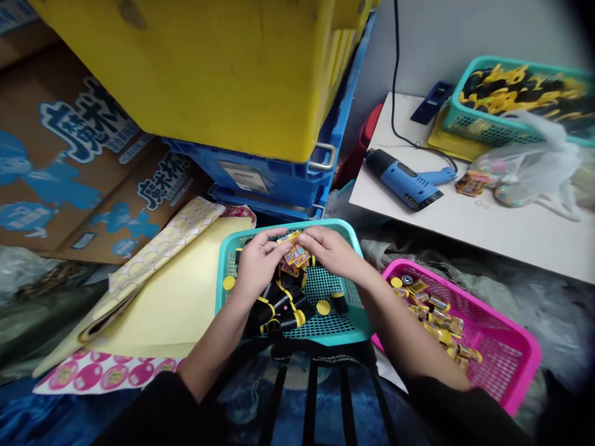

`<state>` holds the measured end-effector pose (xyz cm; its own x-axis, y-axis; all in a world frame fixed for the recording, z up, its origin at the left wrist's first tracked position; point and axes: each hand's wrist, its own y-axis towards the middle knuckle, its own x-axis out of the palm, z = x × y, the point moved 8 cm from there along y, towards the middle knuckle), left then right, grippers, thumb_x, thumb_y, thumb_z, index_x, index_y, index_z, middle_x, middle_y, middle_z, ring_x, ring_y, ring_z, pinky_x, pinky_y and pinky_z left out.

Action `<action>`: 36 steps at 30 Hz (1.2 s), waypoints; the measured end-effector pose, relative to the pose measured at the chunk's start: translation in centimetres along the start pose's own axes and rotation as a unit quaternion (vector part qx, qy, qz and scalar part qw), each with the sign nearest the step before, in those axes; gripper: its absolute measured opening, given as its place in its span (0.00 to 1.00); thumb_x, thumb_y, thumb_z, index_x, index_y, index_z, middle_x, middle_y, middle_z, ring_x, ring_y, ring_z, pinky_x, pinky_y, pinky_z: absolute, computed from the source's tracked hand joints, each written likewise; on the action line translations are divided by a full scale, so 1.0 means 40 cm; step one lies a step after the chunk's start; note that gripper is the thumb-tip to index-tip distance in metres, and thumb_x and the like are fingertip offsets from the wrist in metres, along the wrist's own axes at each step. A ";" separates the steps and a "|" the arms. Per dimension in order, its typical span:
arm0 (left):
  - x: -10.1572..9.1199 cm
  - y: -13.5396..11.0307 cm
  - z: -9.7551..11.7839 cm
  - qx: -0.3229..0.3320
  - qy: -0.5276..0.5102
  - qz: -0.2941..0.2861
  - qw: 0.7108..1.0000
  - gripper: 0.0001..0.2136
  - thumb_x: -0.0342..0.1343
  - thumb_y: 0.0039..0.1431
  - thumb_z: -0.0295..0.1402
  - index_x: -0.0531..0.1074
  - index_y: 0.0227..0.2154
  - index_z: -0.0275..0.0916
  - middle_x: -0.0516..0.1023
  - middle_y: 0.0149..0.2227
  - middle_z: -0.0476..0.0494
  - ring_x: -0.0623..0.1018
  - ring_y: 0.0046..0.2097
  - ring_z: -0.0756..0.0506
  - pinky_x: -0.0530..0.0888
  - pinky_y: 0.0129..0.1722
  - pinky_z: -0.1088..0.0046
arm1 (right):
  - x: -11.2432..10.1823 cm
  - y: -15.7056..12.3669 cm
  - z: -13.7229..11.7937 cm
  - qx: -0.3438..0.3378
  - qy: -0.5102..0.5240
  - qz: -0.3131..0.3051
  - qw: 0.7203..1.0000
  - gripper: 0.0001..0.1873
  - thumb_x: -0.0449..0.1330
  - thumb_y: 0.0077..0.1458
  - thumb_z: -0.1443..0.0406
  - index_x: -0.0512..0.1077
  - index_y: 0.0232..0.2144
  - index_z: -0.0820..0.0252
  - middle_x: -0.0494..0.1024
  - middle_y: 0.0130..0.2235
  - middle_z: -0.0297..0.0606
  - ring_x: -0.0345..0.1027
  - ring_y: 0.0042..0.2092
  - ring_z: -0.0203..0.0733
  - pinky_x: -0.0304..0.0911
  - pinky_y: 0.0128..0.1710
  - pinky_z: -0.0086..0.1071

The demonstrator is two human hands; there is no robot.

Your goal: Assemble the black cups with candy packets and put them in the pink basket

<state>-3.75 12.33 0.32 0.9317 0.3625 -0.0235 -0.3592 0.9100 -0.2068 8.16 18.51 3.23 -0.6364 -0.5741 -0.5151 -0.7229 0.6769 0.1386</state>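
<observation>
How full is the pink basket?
Partly filled: the pink basket holds yellow wrapped pieces along its left side; the rest is bare mesh.

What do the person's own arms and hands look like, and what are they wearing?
Both are bare: no gloves, and no rings or watch that I can see on the left hand or the right hand. The forearms are uncovered too. The left sleeve and the right sleeve are black and plain with no visible markings, and they end near the elbows.
</observation>
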 end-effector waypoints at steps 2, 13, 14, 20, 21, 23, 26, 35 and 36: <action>-0.007 0.002 -0.012 0.001 -0.004 0.004 1.000 0.16 0.62 0.51 0.36 0.73 0.42 0.37 0.80 0.25 0.50 0.78 0.28 0.49 0.75 0.32 0.74 | 0.010 0.005 0.026 0.026 -0.009 0.039 0.999 0.23 0.50 0.63 0.57 0.61 0.18 0.59 0.61 0.22 0.30 0.56 0.26 0.33 0.50 0.28 0.28; -0.125 0.007 -0.054 0.017 0.042 0.116 0.992 0.14 0.66 0.44 0.33 0.74 0.35 0.37 0.77 0.27 0.51 0.77 0.30 0.50 0.74 0.33 0.75 | 0.085 -0.100 0.144 0.208 -0.241 -0.170 0.933 0.16 0.57 0.57 0.53 0.73 0.35 0.60 0.78 0.36 0.45 0.72 0.37 0.49 0.61 0.33 0.36; -0.123 0.007 -0.062 0.006 0.040 0.104 0.994 0.17 0.66 0.43 0.33 0.74 0.38 0.37 0.77 0.26 0.51 0.78 0.30 0.50 0.74 0.33 0.75 | 0.117 -0.139 0.150 0.223 -0.246 -0.217 0.918 0.17 0.61 0.53 0.53 0.73 0.38 0.60 0.78 0.38 0.47 0.72 0.38 0.51 0.62 0.33 0.38; -0.108 0.000 -0.072 -0.024 0.039 0.067 0.997 0.15 0.66 0.46 0.36 0.78 0.39 0.37 0.82 0.30 0.45 0.80 0.33 0.46 0.77 0.35 0.71 | 0.172 -0.259 0.164 0.217 -0.211 -0.231 0.925 0.11 0.61 0.49 0.72 0.75 0.37 0.60 0.76 0.40 0.48 0.74 0.36 0.48 0.67 0.36 0.38; -0.108 -0.002 -0.065 -0.018 0.046 0.069 0.996 0.13 0.65 0.47 0.37 0.79 0.36 0.37 0.83 0.33 0.44 0.81 0.35 0.45 0.77 0.36 0.70 | 0.148 -0.252 0.163 0.203 -0.186 -0.202 0.940 0.11 0.60 0.51 0.72 0.75 0.38 0.60 0.75 0.41 0.47 0.73 0.37 0.47 0.67 0.39 0.39; -0.104 -0.006 -0.054 -0.006 0.056 0.067 0.996 0.11 0.65 0.47 0.37 0.80 0.33 0.37 0.84 0.35 0.42 0.81 0.37 0.44 0.78 0.39 0.67 | 0.076 -0.224 0.155 0.182 -0.104 -0.113 0.971 0.12 0.60 0.53 0.68 0.75 0.41 0.59 0.74 0.43 0.46 0.72 0.41 0.47 0.67 0.43 0.40; -0.084 -0.011 -0.050 -0.002 0.031 0.042 0.999 0.12 0.67 0.45 0.37 0.80 0.33 0.37 0.84 0.35 0.42 0.81 0.37 0.44 0.78 0.42 0.66 | -0.032 -0.185 0.145 0.177 0.113 0.037 0.977 0.17 0.62 0.54 0.59 0.73 0.46 0.56 0.74 0.41 0.41 0.70 0.40 0.43 0.67 0.40 0.38; -0.043 -0.043 -0.039 -0.045 -0.024 -0.009 0.999 0.10 0.66 0.46 0.35 0.81 0.33 0.39 0.84 0.36 0.44 0.81 0.37 0.47 0.78 0.39 0.71 | 0.000 -0.118 0.119 0.176 0.429 0.130 0.876 0.17 0.68 0.46 0.57 0.74 0.39 0.54 0.73 0.32 0.32 0.67 0.31 0.35 0.65 0.34 0.30; -0.042 -0.046 -0.039 -0.057 -0.026 -0.012 0.998 0.11 0.66 0.45 0.35 0.81 0.34 0.38 0.84 0.36 0.44 0.81 0.36 0.47 0.78 0.38 0.71 | 0.007 -0.118 0.121 0.181 0.437 0.127 0.872 0.17 0.68 0.46 0.58 0.74 0.40 0.54 0.73 0.33 0.32 0.67 0.32 0.35 0.65 0.34 0.30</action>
<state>-4.59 9.72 -0.79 0.9348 0.3537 0.0325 -0.3260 0.8908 -0.3165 12.67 17.37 -1.66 -0.8403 -0.4093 0.3556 -0.4970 0.8435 -0.2035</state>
